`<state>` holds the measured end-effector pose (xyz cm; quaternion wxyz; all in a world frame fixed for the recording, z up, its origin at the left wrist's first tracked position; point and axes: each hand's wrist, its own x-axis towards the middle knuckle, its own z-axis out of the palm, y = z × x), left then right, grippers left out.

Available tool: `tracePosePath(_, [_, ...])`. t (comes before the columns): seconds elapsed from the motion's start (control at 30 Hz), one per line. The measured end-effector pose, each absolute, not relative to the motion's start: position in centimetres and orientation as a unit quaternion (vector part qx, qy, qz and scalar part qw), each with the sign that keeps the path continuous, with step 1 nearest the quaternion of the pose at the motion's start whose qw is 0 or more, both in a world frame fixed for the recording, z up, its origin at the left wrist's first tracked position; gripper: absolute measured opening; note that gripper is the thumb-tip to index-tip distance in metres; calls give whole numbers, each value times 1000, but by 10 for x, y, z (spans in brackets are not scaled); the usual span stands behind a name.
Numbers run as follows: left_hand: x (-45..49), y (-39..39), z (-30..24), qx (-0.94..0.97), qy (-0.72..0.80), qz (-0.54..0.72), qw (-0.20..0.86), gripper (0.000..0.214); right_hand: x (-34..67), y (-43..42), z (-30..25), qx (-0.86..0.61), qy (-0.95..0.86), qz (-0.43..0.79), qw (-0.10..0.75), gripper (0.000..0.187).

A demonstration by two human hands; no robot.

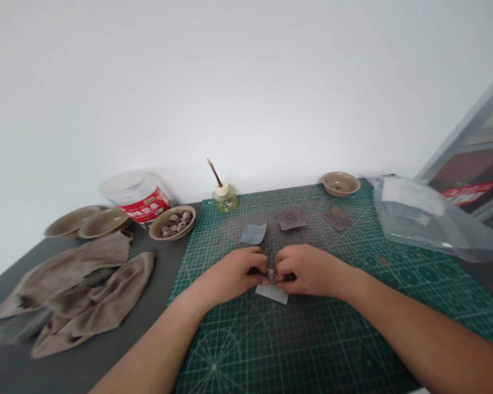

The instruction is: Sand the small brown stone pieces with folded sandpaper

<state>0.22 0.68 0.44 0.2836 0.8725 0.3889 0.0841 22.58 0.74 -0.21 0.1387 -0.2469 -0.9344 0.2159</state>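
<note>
Fingers of the left hand (239,272) and right hand (303,268) pinch a small thing (271,276), blurred, above white paper (273,294) — work apparently under way, unfinished — with the blue sheet (254,233) lying apart.

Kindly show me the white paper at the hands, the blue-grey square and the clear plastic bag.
White paper (273,294): head view, its lower part.
Blue-grey square (253,234): head view, its middle.
Clear plastic bag (421,231): head view, its lower middle.

A plain white wall (246,82) rises in front of me behind the dark grey bench (57,377), softly lit. Off to the right slants a pale frame (461,138), reddish shapes (464,174) showing within it.
</note>
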Motion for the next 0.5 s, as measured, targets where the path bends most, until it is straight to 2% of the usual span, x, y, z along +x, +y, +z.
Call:
tracePosePath(0.33, [0,5,17,876,371,62,301,5,227,6,0,-260,-934,202,137,7])
tracePosePath(0.5, [-3,5,18,876,377,59,296,10,227,4,1,-217,-932,264,117,3])
